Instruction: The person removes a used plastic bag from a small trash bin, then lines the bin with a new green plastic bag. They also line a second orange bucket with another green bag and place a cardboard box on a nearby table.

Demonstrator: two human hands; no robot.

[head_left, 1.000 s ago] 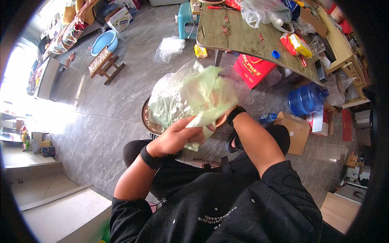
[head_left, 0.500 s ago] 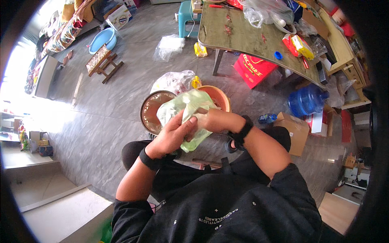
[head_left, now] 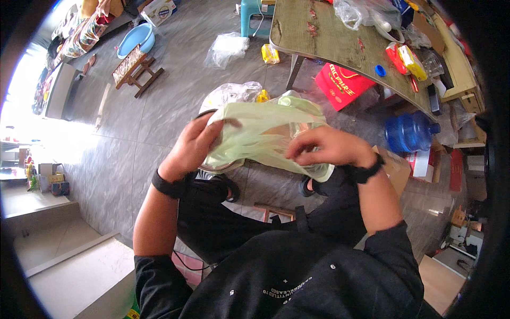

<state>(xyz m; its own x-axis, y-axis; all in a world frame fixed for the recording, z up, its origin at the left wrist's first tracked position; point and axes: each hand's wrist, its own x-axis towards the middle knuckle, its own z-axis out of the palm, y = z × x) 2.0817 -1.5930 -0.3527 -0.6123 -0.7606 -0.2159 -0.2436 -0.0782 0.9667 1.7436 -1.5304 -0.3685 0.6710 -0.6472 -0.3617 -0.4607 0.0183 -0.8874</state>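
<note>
A thin pale green plastic bag [head_left: 257, 133] is stretched wide between my hands, in front of my knees. My left hand [head_left: 190, 148] grips its left side, with some fingertips showing through the film. At the right side, my right hand [head_left: 334, 149] has its fingers curled and pinched on the plastic. Under the bag, only bits of a round metal pot [head_left: 206, 112] show along its rim. The orange basin beside the pot is covered by the bag. Just beyond lies a clear plastic bag [head_left: 231, 95] with pale contents I cannot make out.
Ahead on the right stands a wooden table [head_left: 329, 45], with a red carrier bag [head_left: 342, 85] under its edge. A blue water bottle [head_left: 409, 132] and a cardboard box [head_left: 396, 167] lie to the right. A small stool [head_left: 135, 72] and blue basin [head_left: 136, 41] are at far left.
My hands have moved apart, spreading the bunched green bag out wide. It now hides the orange basin and most of the pot. The view has shifted slightly.
</note>
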